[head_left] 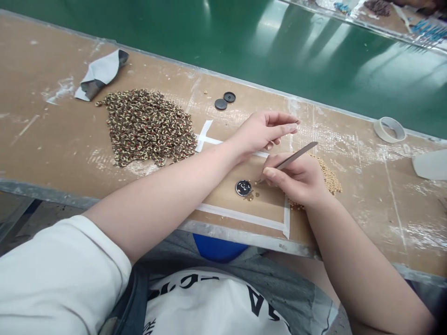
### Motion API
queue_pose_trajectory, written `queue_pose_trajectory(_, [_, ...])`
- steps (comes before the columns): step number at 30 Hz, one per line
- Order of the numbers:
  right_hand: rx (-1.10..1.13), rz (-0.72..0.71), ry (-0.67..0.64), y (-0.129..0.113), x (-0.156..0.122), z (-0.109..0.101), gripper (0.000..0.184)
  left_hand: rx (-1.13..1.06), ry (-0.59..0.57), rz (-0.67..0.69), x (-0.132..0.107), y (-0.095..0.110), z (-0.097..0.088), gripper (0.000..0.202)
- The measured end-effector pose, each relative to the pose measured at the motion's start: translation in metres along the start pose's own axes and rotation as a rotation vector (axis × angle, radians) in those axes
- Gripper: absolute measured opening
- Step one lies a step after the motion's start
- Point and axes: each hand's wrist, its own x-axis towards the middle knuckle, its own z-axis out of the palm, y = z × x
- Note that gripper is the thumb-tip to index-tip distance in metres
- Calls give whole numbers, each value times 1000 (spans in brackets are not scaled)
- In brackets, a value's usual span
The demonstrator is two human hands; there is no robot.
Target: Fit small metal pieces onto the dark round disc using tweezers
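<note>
One slim grey metal tool, tweezer-like (296,156), held in your right hand (298,179), the thumb and fingers closed on its shaft, its tip pointing down and left from those fingers. One small round black dish with a pale rim and white marks inside (244,191), lying flat just left of the right fingertips and the tool's tip; a few tan flecks (250,197) between dish and fingers. One heap of small tan granules (330,177), to the right of the right fingers and partly hidden by that hand. Your left hand (263,132), farther out than the right fingers, thumb and forefinger narrowly together; whether they pinch anything, you cannot tell from here. White tape strips (244,217) on the brown tabletop (363,214), nearer to you than either hand's fingers. Two black plastic discs (220,104), left of the left fingers and slightly farther out. One large heap of mottled brown-and-cream pieces (146,125), well left of both sets of fingers. One roll of whitish tape (377,130), well right of the left fingertips.
</note>
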Motion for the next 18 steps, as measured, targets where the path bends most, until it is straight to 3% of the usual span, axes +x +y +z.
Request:
queue_pose_trajectory(8, [-50, 11, -87, -1, 4, 10, 25, -10, 63, -60, -2, 5, 4, 15])
queue_pose_trajectory(18, [-78, -15, -118, -3, 6, 12, 21, 10, 23, -37, -2, 5, 4, 12])
